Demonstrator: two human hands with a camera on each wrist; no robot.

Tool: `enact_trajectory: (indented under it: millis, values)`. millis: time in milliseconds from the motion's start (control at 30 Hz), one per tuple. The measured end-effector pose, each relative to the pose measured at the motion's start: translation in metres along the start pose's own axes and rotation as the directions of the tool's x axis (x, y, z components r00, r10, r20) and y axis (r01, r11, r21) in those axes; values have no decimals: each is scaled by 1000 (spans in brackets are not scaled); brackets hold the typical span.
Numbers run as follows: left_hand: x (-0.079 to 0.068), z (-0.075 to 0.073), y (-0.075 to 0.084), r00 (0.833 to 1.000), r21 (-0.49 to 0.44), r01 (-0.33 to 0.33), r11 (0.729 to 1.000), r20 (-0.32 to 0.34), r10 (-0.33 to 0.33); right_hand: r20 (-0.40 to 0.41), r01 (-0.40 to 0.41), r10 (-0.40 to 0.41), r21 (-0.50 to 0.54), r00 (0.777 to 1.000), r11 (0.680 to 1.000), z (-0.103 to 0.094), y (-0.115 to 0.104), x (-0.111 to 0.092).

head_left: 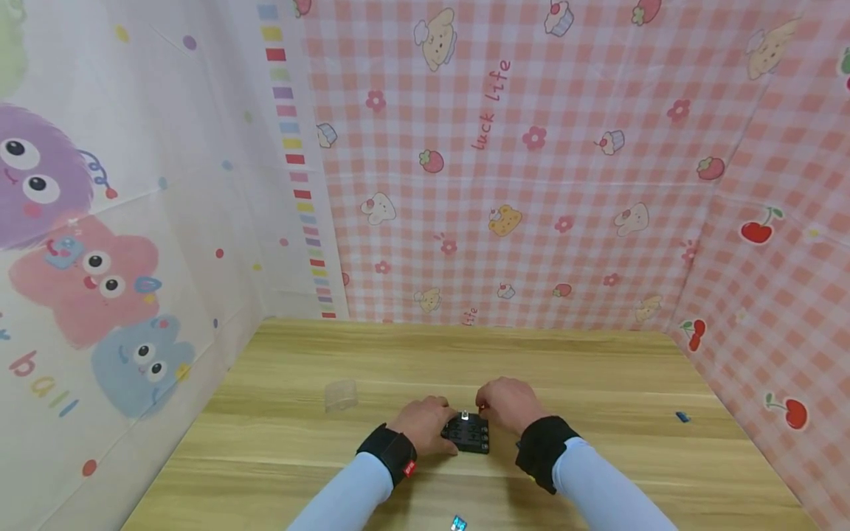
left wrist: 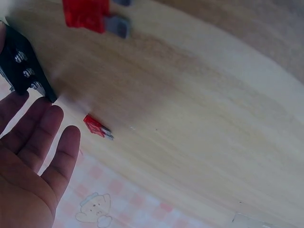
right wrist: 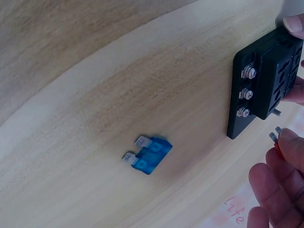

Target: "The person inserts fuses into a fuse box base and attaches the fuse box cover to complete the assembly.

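A black fuse block (head_left: 468, 434) with rows of screw terminals lies on the table between the hands. My left hand (head_left: 426, 425) grips it from its left side, thumb and fingers at opposite edges. In the left wrist view that hand's fingers (left wrist: 40, 137) reach along the block's edge. My right hand (head_left: 510, 404) is at the block's far right corner. Between thumb and fingertips it pinches a small red blade fuse (right wrist: 279, 151), metal prongs toward the block. A blue blade fuse (right wrist: 154, 154) lies on the table beside the block.
A clear plastic cover (head_left: 341, 395) lies left of the left hand. Red blade fuses lie in the left wrist view: one fuse (left wrist: 96, 126) near the fingers, another fuse (left wrist: 86, 15) at the top. Further blue fuses lie far right (head_left: 682, 417) and at the front (head_left: 459, 523). Printed cloth walls surround the table.
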State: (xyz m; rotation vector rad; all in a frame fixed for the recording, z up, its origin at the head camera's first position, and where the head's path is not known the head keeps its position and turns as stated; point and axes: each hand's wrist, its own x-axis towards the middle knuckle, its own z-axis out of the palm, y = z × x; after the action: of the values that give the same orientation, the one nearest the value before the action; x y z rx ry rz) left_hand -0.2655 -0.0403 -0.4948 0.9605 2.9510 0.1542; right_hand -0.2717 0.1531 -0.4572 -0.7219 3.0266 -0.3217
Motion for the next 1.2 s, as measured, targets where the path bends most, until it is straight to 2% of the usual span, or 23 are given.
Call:
enact_trajectory:
  millis: [500, 700, 1200]
  values:
    - [0, 3, 1, 999, -20, 42, 999, -1, -42, 16, 56, -56, 19, 998, 998, -2, -2, 0]
    - [1, 4, 1, 999, -21, 50, 999, -1, -50, 4, 75, -75, -8, 997, 997, -2, -4, 2]
    - [-1, -4, 6, 999, -11, 53, 999, 4, -53, 47, 42, -41, -30, 998, 999, -2, -9, 5]
